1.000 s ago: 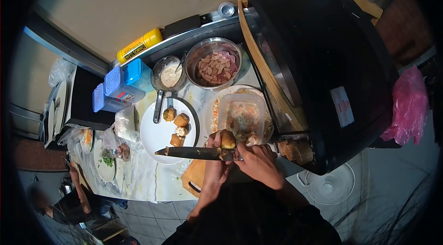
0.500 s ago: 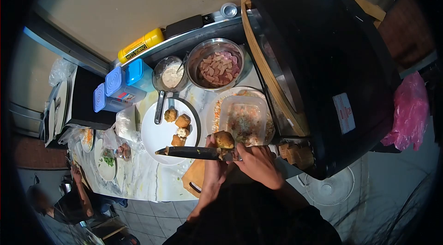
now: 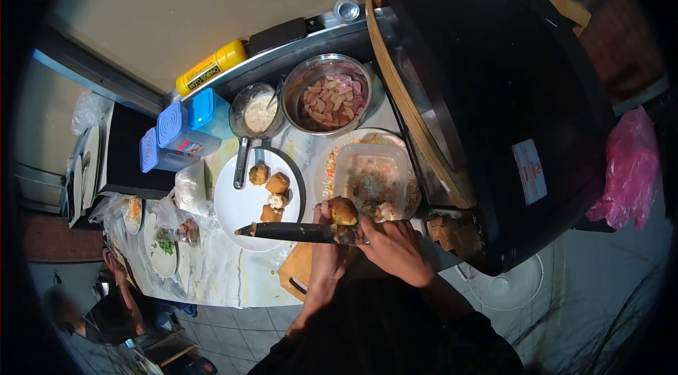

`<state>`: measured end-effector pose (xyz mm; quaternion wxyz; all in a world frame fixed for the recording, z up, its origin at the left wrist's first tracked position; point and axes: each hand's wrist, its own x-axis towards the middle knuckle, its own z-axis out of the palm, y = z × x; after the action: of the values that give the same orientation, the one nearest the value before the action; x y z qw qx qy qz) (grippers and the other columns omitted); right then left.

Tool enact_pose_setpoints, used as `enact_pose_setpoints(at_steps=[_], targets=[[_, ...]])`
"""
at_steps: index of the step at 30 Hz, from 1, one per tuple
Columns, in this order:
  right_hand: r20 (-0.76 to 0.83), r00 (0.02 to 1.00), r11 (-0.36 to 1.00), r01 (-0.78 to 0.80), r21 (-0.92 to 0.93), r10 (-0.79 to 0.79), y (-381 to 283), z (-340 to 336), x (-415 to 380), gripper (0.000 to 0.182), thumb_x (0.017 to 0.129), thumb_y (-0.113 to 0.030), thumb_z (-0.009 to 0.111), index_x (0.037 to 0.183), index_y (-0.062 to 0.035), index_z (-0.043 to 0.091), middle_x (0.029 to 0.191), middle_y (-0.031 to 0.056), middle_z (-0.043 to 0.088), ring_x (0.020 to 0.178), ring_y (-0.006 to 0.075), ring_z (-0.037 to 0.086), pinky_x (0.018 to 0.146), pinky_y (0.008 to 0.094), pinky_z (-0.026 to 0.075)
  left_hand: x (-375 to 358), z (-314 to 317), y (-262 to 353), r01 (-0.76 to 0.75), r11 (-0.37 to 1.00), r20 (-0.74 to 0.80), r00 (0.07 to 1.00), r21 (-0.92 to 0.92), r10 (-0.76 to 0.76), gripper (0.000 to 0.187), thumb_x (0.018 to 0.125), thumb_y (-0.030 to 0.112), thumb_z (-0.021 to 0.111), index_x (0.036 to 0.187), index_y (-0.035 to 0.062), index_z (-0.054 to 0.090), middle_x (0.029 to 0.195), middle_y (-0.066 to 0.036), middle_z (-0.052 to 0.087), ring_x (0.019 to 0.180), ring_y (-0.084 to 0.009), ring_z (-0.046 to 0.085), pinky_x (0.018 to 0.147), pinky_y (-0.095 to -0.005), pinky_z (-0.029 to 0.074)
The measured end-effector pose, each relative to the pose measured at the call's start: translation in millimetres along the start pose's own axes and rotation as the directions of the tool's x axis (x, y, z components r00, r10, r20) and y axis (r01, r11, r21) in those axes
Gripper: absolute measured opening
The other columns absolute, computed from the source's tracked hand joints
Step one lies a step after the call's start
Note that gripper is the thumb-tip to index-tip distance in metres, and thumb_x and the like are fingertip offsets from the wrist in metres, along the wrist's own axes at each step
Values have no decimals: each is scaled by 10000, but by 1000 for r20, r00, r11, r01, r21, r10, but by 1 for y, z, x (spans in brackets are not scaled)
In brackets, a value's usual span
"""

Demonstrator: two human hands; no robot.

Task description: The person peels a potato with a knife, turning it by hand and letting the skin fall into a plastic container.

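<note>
My left hand is closed around a browned, stuffed piece of food, held up near the counter's front edge. My right hand grips the handle of a long dark knife, whose blade points left across my left hand, just below the food. Bits of food cling to the blade. Behind the hands is a clear plastic container with a little filling, resting on a plate of chopped mix. Several similar browned pieces sit on a white plate to the left.
A steel bowl of sliced meat, a small pan of white sauce and blue-lidded tubs stand behind. A wooden board lies at the front edge. A large black appliance is at right; another person is at lower left.
The view has shifted slightly. My hands keep nearly the same pose, with the food and the knife still held. The other person's hand at lower left has moved a little.
</note>
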<state>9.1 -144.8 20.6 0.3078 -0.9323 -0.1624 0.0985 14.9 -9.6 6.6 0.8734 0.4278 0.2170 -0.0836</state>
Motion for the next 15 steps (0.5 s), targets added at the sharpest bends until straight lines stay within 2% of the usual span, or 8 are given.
enact_pose_setpoints(at_steps=[3,5,8,15], targets=[[1,1000,1000,-11,-3,11,-1,0,0,401,764,-245,717,1072,-39,565,786,170,612,790,373,604,712,457,456,1,-2,-3,-14,1000,-57,998,18,15,305,989,400,451,1029,98,444,840,-45,547,665,-125,562,551,-253,461],[8,1000,1000,-17,-8,17,0,2,0,399,765,-247,716,1067,-36,562,765,168,613,776,375,608,701,458,458,0,-5,-3,-39,998,51,998,57,36,291,998,388,434,1030,100,449,799,-31,552,618,-93,543,508,-213,426],[-43,999,1000,13,-3,-13,1,4,-1,368,775,-245,706,1035,-28,562,728,167,611,755,374,614,680,464,461,-3,-2,1,-69,990,71,996,119,61,275,1009,370,410,1031,99,453,770,-24,555,573,-73,517,477,-188,388],[-49,999,999,22,30,-21,0,7,0,265,792,-210,683,926,-21,554,677,171,602,692,376,612,636,464,463,-8,-3,1,-74,982,61,996,174,65,296,1017,376,380,1052,94,461,775,-31,557,524,-62,450,436,-182,335]])
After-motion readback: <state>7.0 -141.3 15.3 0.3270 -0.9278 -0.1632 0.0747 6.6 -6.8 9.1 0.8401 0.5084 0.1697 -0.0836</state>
